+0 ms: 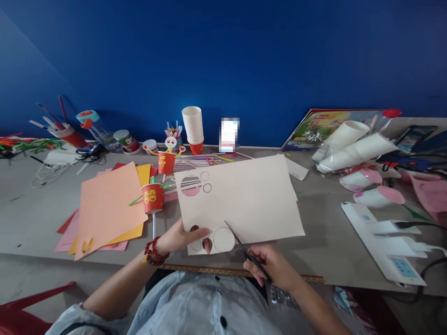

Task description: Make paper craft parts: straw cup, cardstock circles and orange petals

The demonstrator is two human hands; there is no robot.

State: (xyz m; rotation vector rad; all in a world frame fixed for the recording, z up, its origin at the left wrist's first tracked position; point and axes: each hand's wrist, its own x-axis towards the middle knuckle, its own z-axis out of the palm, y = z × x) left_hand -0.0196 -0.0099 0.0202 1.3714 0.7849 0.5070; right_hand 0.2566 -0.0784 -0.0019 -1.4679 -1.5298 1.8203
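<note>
A large white sheet of paper (251,195) lies at a slant before me, with a round hole at its upper left and small pencilled circles beside it. My left hand (179,237) grips its lower left corner, thumb on top, one fingertip showing through a small cut-out. Just right of that thumb is a bigger drawn circle (223,239), its right side cut along the outline. My right hand (267,265) holds black-handled scissors (240,242), the blades at the paper by this circle. Whether the blades are apart is hard to see.
Coloured paper sheets (110,209) are piled left, beside two red paper cups (152,199) (166,163) with straw arms. Behind stand stacked white cups (193,124) and a blurred phone-like screen (229,135). Bagged cups (356,151) and a power strip (382,249) lie right.
</note>
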